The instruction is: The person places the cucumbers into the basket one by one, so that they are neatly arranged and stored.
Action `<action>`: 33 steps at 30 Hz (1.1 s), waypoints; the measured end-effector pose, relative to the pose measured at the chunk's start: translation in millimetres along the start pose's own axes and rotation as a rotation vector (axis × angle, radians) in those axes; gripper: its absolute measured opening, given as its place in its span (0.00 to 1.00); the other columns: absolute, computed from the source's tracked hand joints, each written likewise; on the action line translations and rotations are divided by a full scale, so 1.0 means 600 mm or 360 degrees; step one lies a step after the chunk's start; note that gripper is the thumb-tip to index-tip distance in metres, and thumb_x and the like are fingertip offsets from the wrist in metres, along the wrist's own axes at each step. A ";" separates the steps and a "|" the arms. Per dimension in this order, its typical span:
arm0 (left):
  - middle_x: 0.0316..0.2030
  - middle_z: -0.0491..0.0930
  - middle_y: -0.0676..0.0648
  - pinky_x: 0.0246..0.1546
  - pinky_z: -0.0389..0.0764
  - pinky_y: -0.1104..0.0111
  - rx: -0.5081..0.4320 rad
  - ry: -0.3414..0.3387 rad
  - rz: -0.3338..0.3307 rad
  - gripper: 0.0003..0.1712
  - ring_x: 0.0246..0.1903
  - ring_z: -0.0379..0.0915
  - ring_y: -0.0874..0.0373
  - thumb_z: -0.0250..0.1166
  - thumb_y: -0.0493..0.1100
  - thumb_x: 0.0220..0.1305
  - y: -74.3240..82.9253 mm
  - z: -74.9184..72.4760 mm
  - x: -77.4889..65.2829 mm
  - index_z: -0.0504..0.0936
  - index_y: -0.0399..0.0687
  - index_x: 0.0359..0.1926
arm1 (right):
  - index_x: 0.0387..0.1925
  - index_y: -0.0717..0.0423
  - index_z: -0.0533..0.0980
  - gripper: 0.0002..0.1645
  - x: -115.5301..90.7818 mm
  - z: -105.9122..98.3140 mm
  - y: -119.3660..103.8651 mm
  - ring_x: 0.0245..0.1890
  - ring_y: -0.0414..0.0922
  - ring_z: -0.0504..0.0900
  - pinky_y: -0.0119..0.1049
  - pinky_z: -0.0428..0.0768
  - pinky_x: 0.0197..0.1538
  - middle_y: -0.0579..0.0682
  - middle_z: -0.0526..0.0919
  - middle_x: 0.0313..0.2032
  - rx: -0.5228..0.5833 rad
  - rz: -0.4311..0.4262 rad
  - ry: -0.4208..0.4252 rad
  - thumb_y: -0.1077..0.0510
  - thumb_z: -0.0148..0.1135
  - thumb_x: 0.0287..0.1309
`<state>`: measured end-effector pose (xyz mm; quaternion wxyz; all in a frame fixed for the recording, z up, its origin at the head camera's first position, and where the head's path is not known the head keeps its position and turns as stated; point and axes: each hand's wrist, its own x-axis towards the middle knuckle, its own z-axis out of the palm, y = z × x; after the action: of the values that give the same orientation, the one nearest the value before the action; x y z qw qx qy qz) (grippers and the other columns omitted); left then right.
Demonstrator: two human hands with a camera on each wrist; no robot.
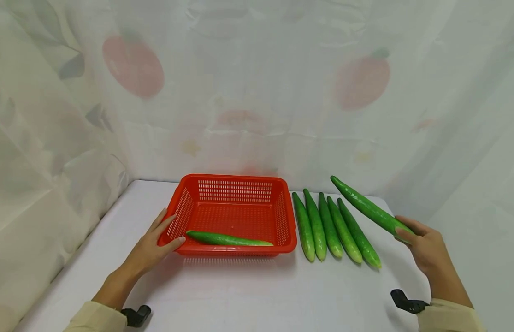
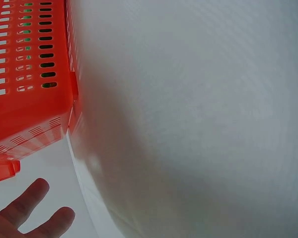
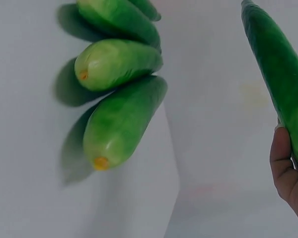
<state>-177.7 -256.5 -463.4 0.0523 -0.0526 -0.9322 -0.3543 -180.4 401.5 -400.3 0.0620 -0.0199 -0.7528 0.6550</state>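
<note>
The right hand (image 1: 427,245), fingers curled, grips a long green cucumber (image 1: 369,210); left of that grip, the spread-fingered left hand (image 1: 145,251) touches a red slotted plastic basket (image 1: 240,215).

Left hand (image 1: 150,249): bare, stretched forward, fingers spread and nearly straight, thumb held apart.
Right hand (image 1: 427,247): bare, raised, fingers and thumb curled in a grip.
Left forearm (image 1: 115,287): slanting up and inward from a pale beige cloth sleeve (image 1: 97,318).
Right forearm (image 1: 449,287): slanting up and inward from a matching sleeve (image 1: 451,317).
</note>
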 end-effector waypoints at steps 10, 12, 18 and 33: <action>0.75 0.41 0.47 0.51 0.63 0.33 0.0000 0.0012 0.0021 0.48 0.66 0.49 0.32 0.63 0.65 0.60 -0.002 0.002 0.002 0.57 0.50 0.74 | 0.60 0.58 0.75 0.22 0.004 0.031 -0.029 0.45 0.37 0.72 0.24 0.76 0.45 0.42 0.70 0.50 0.0129 -0.0135 -0.0202 0.67 0.59 0.64; 0.75 0.41 0.46 0.51 0.63 0.33 -0.0004 0.0009 0.0020 0.48 0.66 0.49 0.32 0.63 0.65 0.60 -0.002 0.002 0.002 0.57 0.50 0.74 | 0.60 0.58 0.76 0.22 0.006 0.037 -0.034 0.46 0.38 0.72 0.25 0.76 0.46 0.43 0.70 0.51 0.0135 -0.0156 -0.0247 0.67 0.58 0.65; 0.75 0.41 0.47 0.52 0.62 0.32 -0.0004 0.0008 0.0019 0.48 0.66 0.49 0.32 0.63 0.65 0.60 -0.003 0.002 0.002 0.57 0.49 0.74 | 0.61 0.63 0.73 0.22 0.018 0.061 -0.052 0.50 0.37 0.72 0.27 0.76 0.48 0.43 0.67 0.55 0.0106 -0.0219 -0.0382 0.68 0.57 0.66; 0.75 0.41 0.46 0.51 0.62 0.33 0.0003 0.0002 0.0009 0.49 0.66 0.49 0.32 0.62 0.66 0.60 -0.002 0.001 0.002 0.56 0.50 0.74 | 0.60 0.72 0.70 0.22 0.040 0.128 -0.096 0.48 0.40 0.78 0.30 0.77 0.49 0.48 0.74 0.52 0.0135 -0.0345 -0.0587 0.70 0.56 0.65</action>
<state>-179.2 -256.9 -464.0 0.0541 -0.0550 -0.9323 -0.3535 -210.3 320.3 -351.8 -0.0058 0.1840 -0.7208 0.6682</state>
